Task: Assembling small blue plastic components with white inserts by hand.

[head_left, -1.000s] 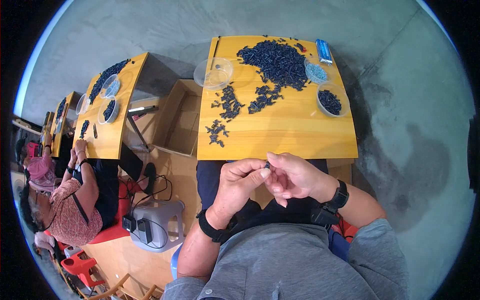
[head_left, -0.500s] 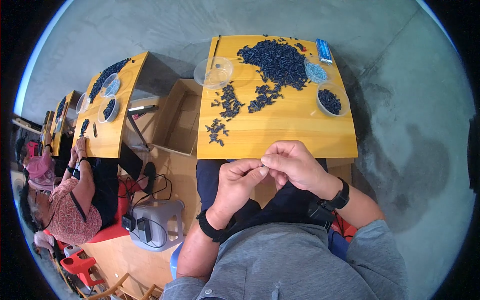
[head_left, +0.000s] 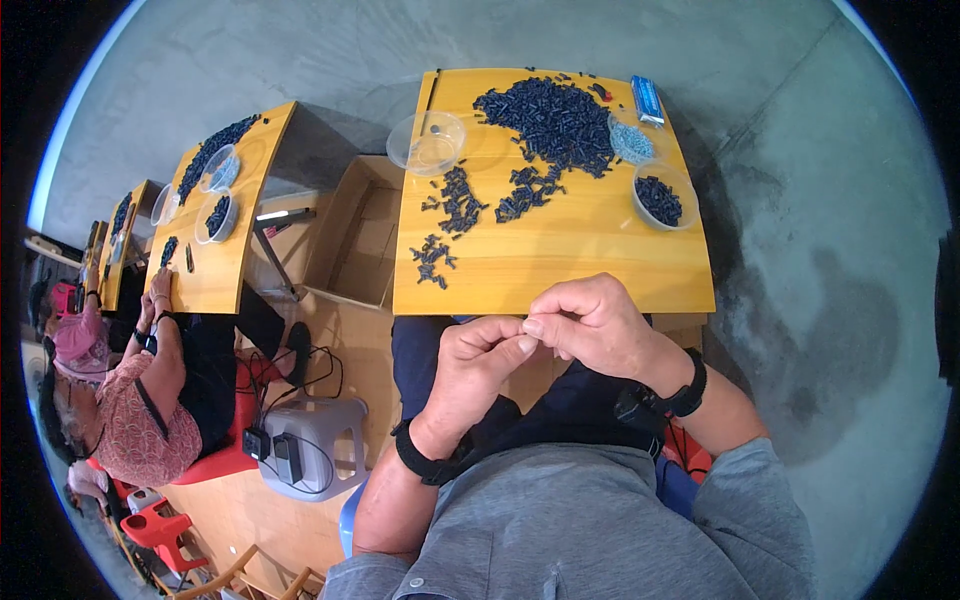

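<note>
My left hand [head_left: 472,368] and my right hand [head_left: 597,328] meet over my lap, just off the near edge of the yellow wooden table [head_left: 560,262]. Each one pinches with thumb and forefinger, and the fingertips touch. Whatever lies between them is too small or too covered to make out. On the tabletop, small black tube-like pieces form a big pile [head_left: 560,125], with smaller clusters [head_left: 460,205] nearer me on the left. A clear bowl [head_left: 691,208] at the right holds more black pieces. Beside it stands a clear tub [head_left: 653,153] of tiny light-blue parts.
A clear bowl [head_left: 412,150] overhangs the table's left edge near a thin black stick [head_left: 430,100]. A blue-and-white packet [head_left: 647,101] lies far right. Left of my table are a cardboard box [head_left: 322,255], a grey stool [head_left: 345,425] with cables, and co-workers at similar tables [head_left: 215,270].
My right hand has rolled slightly, and its lower fingers have curled in under the palm. The left hand has barely shifted. The pieces on the table look the same.
</note>
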